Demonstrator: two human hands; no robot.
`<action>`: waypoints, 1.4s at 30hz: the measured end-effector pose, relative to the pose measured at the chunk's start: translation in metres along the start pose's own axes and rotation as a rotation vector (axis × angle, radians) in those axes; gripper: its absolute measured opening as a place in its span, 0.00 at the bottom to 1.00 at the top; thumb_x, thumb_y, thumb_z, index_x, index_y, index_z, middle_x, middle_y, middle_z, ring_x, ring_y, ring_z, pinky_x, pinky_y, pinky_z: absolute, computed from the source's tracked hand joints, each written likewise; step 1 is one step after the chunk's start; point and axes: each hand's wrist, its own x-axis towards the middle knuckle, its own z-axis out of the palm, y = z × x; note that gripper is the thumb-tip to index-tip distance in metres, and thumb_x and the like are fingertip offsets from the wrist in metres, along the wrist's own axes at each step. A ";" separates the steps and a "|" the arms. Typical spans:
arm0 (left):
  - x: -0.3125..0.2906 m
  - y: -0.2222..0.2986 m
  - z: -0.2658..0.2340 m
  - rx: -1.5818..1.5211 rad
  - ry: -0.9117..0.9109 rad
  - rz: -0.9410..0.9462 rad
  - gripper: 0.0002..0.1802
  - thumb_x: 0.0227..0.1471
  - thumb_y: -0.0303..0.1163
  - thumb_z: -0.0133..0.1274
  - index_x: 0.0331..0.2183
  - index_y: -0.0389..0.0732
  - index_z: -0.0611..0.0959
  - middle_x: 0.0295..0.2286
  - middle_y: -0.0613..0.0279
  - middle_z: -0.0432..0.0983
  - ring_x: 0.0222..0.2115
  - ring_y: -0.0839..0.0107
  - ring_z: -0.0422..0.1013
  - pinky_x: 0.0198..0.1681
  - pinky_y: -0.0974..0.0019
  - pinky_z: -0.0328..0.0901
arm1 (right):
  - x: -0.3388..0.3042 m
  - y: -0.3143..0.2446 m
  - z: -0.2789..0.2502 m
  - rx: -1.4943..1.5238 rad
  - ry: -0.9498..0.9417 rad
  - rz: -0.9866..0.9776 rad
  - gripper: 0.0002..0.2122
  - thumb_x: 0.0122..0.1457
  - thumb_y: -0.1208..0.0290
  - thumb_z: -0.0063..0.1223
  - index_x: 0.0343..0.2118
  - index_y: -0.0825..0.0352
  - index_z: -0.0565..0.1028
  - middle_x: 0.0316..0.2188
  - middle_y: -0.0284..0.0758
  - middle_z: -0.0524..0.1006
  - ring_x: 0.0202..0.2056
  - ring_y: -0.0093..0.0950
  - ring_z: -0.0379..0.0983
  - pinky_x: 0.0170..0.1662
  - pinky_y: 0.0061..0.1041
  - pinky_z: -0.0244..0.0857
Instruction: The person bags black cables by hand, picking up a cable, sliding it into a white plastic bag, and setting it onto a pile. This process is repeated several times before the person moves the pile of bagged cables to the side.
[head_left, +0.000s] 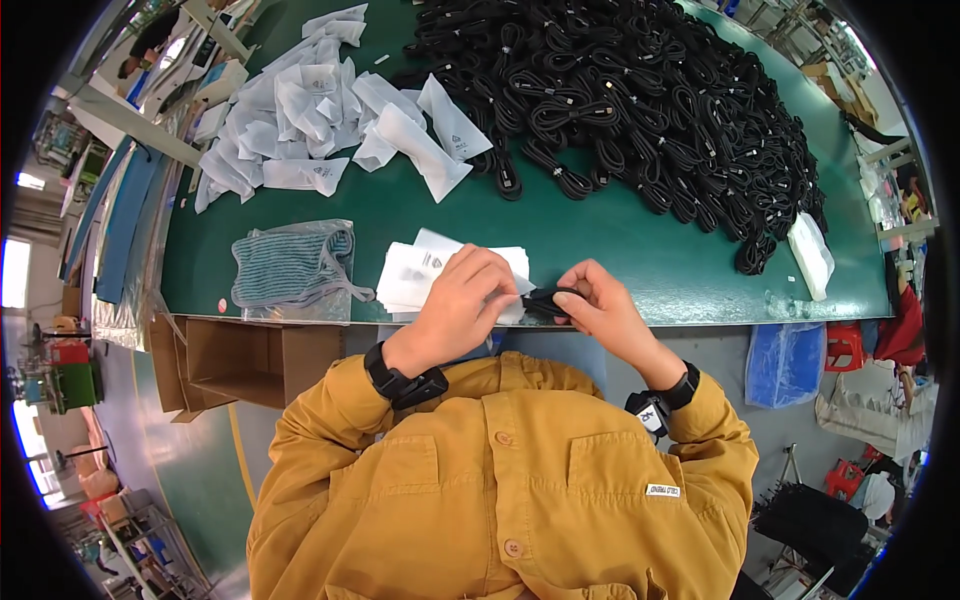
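Observation:
My right hand (606, 312) pinches a coiled black cable (543, 303) near the table's front edge. Just left of it, my left hand (460, 303) has its thumb and fingers closed at the edge of a white bag (513, 312), beside the end of the cable. Under and behind the left hand lies a stack of flat white bags (402, 278). The fingers partly hide where cable and bag meet, so I cannot tell whether the cable is inside the bag.
A large heap of coiled black cables (620, 100) covers the back right of the green table (680, 290). Filled white bags (310, 100) are piled at the back left. A striped teal cloth in clear plastic (292, 268) lies left of the stack. Below the edge stands a cardboard box (235, 360).

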 end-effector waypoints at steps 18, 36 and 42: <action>0.068 -0.027 -0.098 -0.091 0.489 -0.179 0.12 0.49 0.25 0.59 0.39 0.37 0.79 0.36 0.60 0.76 0.36 0.70 0.71 0.41 0.67 0.65 | 0.137 0.013 0.011 -0.862 0.269 -0.702 0.14 0.52 0.75 0.59 0.43 0.66 0.74 0.37 0.44 0.71 0.33 0.41 0.71 0.36 0.33 0.70; -0.018 -0.014 0.020 0.287 0.020 -0.027 0.07 0.45 0.25 0.61 0.28 0.41 0.77 0.27 0.61 0.70 0.30 0.63 0.69 0.36 0.64 0.59 | 0.014 0.016 0.006 -0.412 0.233 -0.404 0.14 0.52 0.82 0.52 0.43 0.71 0.71 0.31 0.45 0.75 0.29 0.43 0.73 0.32 0.35 0.66; -0.015 -0.013 0.018 -0.037 0.067 -0.223 0.05 0.47 0.25 0.58 0.27 0.41 0.77 0.25 0.63 0.71 0.26 0.65 0.70 0.35 0.62 0.60 | -0.007 0.006 0.001 -0.512 0.218 -0.508 0.16 0.49 0.83 0.54 0.43 0.69 0.72 0.28 0.41 0.73 0.26 0.39 0.71 0.28 0.32 0.66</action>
